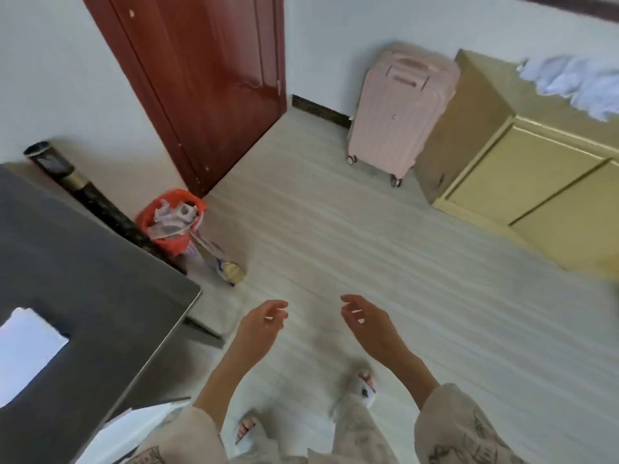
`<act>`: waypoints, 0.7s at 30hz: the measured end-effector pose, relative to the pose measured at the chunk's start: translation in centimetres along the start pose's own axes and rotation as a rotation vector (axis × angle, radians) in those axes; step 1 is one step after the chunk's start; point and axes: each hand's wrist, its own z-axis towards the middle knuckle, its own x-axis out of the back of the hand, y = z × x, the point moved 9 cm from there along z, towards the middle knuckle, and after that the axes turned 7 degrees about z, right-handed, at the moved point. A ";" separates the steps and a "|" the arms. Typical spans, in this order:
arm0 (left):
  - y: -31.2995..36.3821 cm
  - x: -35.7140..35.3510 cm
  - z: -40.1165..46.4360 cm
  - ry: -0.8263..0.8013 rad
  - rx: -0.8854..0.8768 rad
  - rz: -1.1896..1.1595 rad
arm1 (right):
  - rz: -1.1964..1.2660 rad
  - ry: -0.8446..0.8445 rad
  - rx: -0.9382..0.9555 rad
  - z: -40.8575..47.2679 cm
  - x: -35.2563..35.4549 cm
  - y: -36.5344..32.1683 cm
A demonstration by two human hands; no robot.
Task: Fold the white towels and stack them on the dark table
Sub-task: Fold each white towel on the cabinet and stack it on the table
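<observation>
Towels (576, 83) heaped on cabinet (502, 105), well apart from both hands' loose, empty fingers (351, 304)

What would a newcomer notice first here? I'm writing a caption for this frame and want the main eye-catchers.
First, the two empty hands, left hand and right hand, held out over the pale floor at lower centre. Next, the pink suitcase standing against the far wall beside a yellow cabinet with white towels heaped on top. At left, a folded white towel lies on the dark table.

Left hand (264, 321) and right hand (366, 321) reach forward, fingers loosely curled, holding nothing
</observation>
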 end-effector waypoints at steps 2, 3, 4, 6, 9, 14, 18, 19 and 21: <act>4.2 -4.1 2.2 -0.018 -0.024 0.020 | 0.018 0.052 -0.040 0.2 5.3 3.0; 6.4 -5.9 3.5 -0.010 -0.039 0.020 | 0.031 0.087 -0.051 0.4 8.2 4.3; 8.9 -7.6 4.8 -0.002 -0.061 0.017 | 0.045 0.126 -0.055 0.7 11.0 5.3; 14.0 -11.5 7.1 -0.013 -0.124 0.033 | 0.067 0.208 -0.057 1.2 17.0 7.4; 21.1 -17.9 9.0 -0.076 -0.217 0.084 | 0.093 0.315 -0.077 1.3 24.8 10.4; 30.1 -27.3 12.1 -0.218 -0.342 0.187 | 0.189 0.448 -0.138 2.0 35.2 15.6; 37.5 -33.2 16.8 -0.257 -0.421 0.226 | 0.234 0.523 -0.152 5.0 43.4 18.9; 39.3 -34.6 18.2 -0.261 -0.436 0.228 | 0.240 0.538 -0.151 5.9 45.5 19.5; 43.0 -37.7 21.3 -0.271 -0.457 0.225 | 0.238 0.564 -0.153 8.0 50.0 20.9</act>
